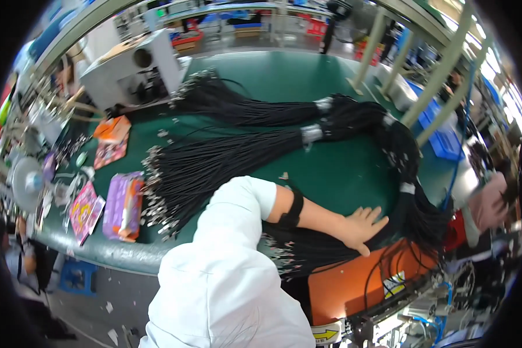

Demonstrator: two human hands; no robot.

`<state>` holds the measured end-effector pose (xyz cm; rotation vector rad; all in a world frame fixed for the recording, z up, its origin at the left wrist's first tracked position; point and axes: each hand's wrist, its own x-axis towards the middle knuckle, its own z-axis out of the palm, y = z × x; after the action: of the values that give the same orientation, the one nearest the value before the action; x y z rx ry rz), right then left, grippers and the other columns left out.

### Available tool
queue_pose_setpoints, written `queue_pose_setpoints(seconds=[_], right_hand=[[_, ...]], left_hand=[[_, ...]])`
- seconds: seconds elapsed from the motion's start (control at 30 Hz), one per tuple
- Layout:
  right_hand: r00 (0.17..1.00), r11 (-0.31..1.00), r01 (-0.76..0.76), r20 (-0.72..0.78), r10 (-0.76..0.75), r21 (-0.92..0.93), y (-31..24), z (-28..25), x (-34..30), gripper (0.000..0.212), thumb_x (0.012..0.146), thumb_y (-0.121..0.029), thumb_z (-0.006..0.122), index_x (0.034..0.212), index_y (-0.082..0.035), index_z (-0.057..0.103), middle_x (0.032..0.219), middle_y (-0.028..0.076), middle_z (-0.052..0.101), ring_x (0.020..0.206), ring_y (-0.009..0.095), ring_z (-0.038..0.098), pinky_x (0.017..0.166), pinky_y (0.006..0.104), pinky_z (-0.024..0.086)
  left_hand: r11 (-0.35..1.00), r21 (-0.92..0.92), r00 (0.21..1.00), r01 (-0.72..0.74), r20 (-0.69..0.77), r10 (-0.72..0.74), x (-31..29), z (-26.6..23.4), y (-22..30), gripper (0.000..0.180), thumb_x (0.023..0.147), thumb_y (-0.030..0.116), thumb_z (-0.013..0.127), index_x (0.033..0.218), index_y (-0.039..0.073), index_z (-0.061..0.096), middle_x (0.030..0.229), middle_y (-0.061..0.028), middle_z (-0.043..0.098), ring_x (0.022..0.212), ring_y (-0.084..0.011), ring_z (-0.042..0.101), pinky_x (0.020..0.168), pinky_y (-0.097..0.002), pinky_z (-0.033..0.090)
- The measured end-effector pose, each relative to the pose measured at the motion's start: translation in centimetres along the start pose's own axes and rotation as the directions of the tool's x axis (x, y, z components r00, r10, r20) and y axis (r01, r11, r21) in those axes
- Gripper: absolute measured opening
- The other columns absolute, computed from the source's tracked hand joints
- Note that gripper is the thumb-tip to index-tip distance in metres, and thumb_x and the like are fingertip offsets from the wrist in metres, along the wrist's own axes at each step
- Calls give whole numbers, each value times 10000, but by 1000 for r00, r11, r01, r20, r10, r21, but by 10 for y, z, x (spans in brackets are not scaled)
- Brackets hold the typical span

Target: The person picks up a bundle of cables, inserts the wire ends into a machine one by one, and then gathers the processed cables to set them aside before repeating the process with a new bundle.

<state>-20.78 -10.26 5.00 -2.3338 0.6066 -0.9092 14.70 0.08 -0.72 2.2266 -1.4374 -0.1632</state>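
Observation:
My left hand reaches across to the right, palm down, with its fingers spread. It rests on or just over a near bundle of black cables; whether it presses on them I cannot tell. A black band circles my left wrist. More long bundles of black cable lie on the green table, their metal-tipped ends fanned out to the left. Clear ties gather them before they curve round at the right. My right hand is not in view.
The green table carries a purple packet, a pink packet and an orange packet at left. A grey metal box stands behind. Pale posts and blue trays are at right, an orange surface nearby.

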Motion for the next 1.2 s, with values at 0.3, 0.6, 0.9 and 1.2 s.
queue_pose_setpoints(seconds=[0.3,0.6,0.9,1.2], right_hand=[[878,985,155,448,-170,70,-61,112,34,381,870,-204,624,1164,24,543,1116,192,566,994,314,556,874,359,440],[791,973,221,595,-141,-63,-61,143,51,555,864,-283,625,1302,6,444,1303,253,439,1152,399,447,983,440,354],[801,969,246,568,-188,-25,-40,152,38,509,876,-290,605,1296,-38,465,1376,252,358,1206,434,358,1003,528,289],[841,950,306,486,-238,-65,-61,159,42,353,897,-264,579,1180,-53,567,1252,224,495,1115,388,469,916,478,389]], left_hand=[[995,-100,1000,6,9,-5,1,53,0,1023,743,366,703,1420,-81,80,1367,-358,258,1263,-457,305,1051,-465,270],[966,-232,993,117,-5,-122,70,54,-6,1071,709,344,708,1400,-133,42,1253,-297,384,1138,-415,398,994,-424,329],[651,-695,782,306,-206,-588,178,71,-13,1004,677,98,706,1380,-138,28,1243,-299,365,1204,-421,366,1019,-420,354],[608,-744,689,277,-288,-665,197,72,-15,928,684,48,691,1373,-122,93,1306,-310,317,1229,-431,369,1013,-419,379]])
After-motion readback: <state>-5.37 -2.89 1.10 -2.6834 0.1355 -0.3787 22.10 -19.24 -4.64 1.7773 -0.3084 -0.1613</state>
